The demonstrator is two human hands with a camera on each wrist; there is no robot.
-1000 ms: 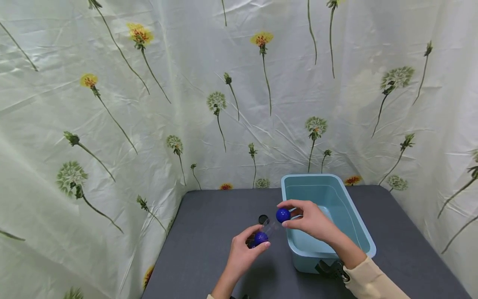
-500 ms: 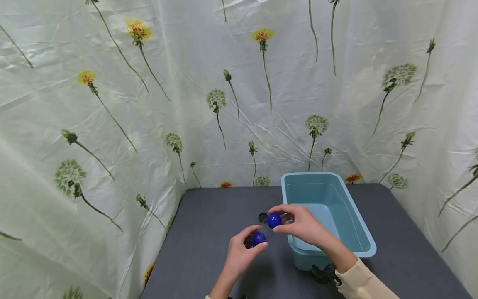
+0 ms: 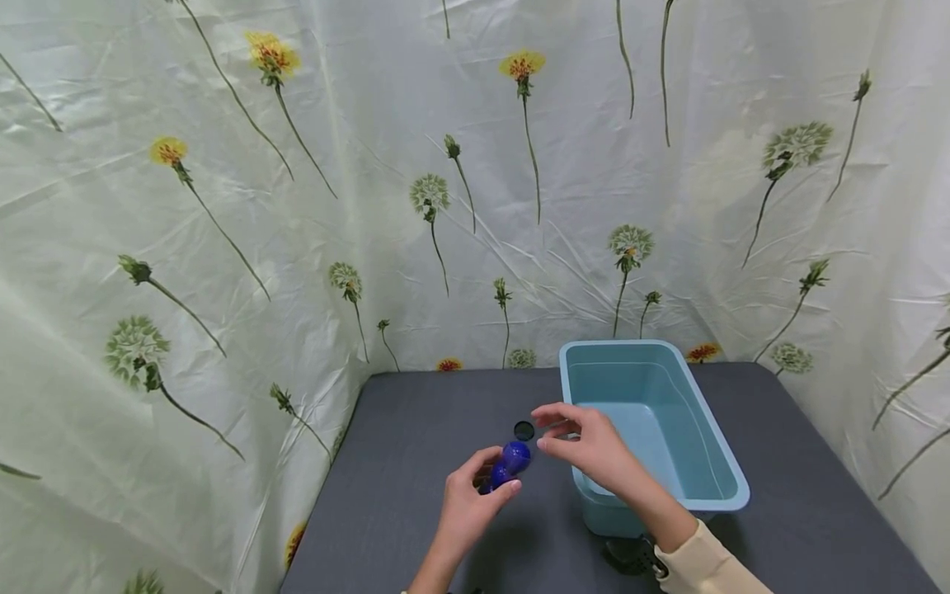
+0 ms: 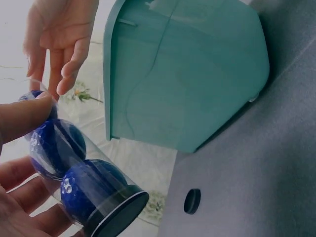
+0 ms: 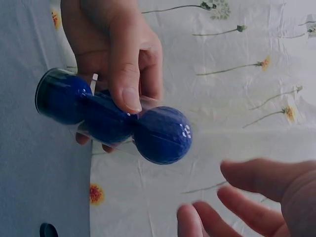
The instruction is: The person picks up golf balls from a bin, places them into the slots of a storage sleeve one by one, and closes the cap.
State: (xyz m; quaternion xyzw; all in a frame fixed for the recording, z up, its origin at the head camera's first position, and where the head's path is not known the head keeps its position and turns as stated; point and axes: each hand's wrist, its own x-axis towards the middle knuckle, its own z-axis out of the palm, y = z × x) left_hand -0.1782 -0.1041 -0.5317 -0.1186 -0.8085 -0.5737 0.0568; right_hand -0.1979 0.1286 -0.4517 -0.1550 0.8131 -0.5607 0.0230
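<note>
My left hand (image 3: 466, 505) grips a clear plastic tube (image 4: 121, 212) with a dark end, tilted above the table. Three blue dimpled balls, like golf balls, sit in a row inside it. The outermost ball (image 5: 163, 136) is at the tube's mouth in the right wrist view. In the left wrist view the thumb lies across the tube near that ball. Just right of the tube, apart from it, is my right hand (image 3: 590, 445), fingers spread and holding nothing. A round black cap (image 3: 524, 431) lies on the table beyond the left hand.
On the right of the dark grey table (image 3: 423, 429) stands a blue-green plastic bin (image 3: 653, 429), its left rim beneath my right hand. A white curtain (image 3: 386, 206) printed with dandelions hangs behind and along the left side.
The right hand brought a blue ball leftward to the tube, and let it go at the mouth. The ball now sits in the tube. The left hand shifted slightly left.
</note>
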